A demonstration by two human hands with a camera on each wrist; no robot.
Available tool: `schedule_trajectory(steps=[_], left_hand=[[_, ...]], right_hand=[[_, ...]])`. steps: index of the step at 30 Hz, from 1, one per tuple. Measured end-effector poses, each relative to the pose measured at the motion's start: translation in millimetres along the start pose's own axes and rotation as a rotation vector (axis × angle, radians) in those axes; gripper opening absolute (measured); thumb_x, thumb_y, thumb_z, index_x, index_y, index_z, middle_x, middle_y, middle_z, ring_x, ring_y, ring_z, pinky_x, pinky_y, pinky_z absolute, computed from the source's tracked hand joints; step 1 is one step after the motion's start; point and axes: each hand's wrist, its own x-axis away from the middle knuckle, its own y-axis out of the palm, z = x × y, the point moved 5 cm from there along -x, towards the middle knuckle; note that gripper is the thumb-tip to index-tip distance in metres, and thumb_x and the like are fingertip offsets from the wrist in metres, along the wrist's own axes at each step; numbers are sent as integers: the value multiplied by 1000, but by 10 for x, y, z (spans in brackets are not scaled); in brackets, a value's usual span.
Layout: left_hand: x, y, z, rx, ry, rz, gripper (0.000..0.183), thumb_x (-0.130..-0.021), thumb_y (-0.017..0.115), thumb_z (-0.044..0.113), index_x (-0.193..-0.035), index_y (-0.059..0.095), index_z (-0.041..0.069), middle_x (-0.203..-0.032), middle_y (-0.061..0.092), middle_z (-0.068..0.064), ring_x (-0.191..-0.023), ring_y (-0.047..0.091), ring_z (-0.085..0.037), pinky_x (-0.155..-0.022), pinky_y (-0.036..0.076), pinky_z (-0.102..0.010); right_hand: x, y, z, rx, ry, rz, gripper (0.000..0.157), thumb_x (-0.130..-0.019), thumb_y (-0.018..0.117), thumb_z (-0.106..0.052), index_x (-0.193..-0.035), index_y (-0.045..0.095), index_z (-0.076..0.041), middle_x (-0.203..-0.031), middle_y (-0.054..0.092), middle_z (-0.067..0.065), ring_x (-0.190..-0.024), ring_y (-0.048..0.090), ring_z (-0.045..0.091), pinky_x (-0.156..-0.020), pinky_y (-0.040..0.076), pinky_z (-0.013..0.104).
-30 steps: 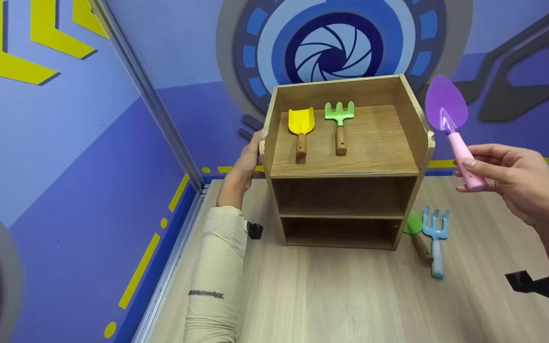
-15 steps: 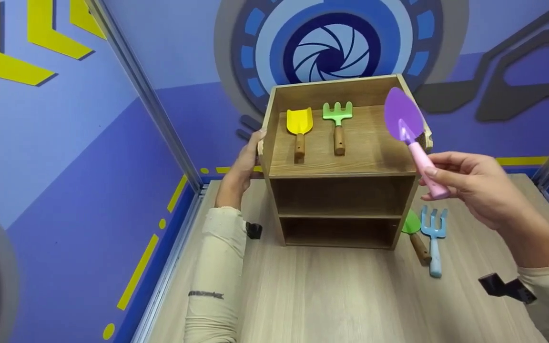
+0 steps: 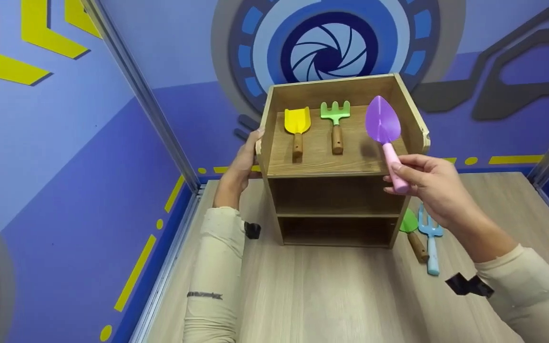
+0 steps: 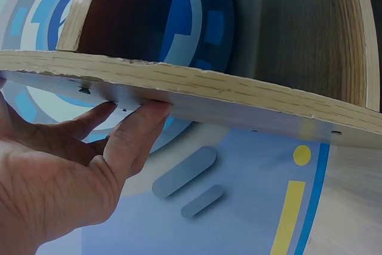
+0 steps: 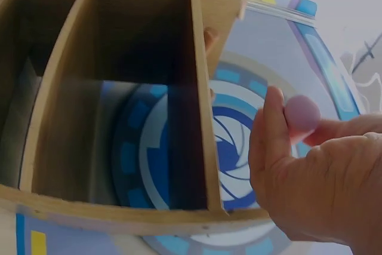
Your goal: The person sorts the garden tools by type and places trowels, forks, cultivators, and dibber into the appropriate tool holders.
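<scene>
My right hand point(image 3: 434, 186) pinches the pink handle of a purple garden trowel point(image 3: 383, 121), blade up, which overlaps the right part of the small wooden shelf's point(image 3: 341, 175) top. Only the handle's round end point(image 5: 302, 113) shows in the right wrist view. Against the shelf's left side rests my left hand point(image 3: 244, 159); in the left wrist view its fingers point(image 4: 128, 138) touch the outer face of the side panel. On the top board lie a yellow scoop point(image 3: 297, 121) and a green hand rake point(image 3: 335, 114), both with brown wooden handles.
On the tabletop point(image 3: 331, 295), right of the shelf, lie a green trowel point(image 3: 416, 245) and a light-blue hand fork point(image 3: 432, 243), partly behind my right hand and the shelf. Patterned blue walls point(image 3: 79, 157) stand at the left and back. Two lower compartments point(image 3: 336, 195) face me.
My right hand has carried the purple trowel leftward, from beside the shelf to over its top's right part. My left hand stays at the shelf's side.
</scene>
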Motion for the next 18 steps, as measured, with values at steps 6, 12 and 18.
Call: schedule_trajectory(steps=[6, 12, 18], left_hand=[[-3, -9, 3, 12, 19, -6, 88, -92, 47, 80, -163, 43, 27, -157, 50, -13, -138, 54, -34, -112, 49, -60], [-1, -7, -17, 19, 12, -6, 90, -92, 47, 81, -163, 43, 26, -154, 51, -13, -135, 56, -33, -111, 50, -59], [6, 9, -10, 9, 3, -16, 89, -92, 45, 82, -162, 44, 27, -153, 52, -12, -136, 55, -33, -112, 51, -58]], right_hand=[[-133, 124, 77, -17, 33, 24, 49, -107, 63, -13, -143, 49, 18, -115, 65, 10, -92, 77, 14, -85, 66, 31], [-232, 213, 88, 16, 99, 14, 58, -109, 59, -16, -151, 40, 19, -128, 52, 17, -94, 75, 12, -90, 64, 29], [-291, 226, 58, -75, 151, 47, 56, -107, 64, -20, -147, 48, 16, -131, 50, 19, -92, 74, 13, -93, 63, 27]])
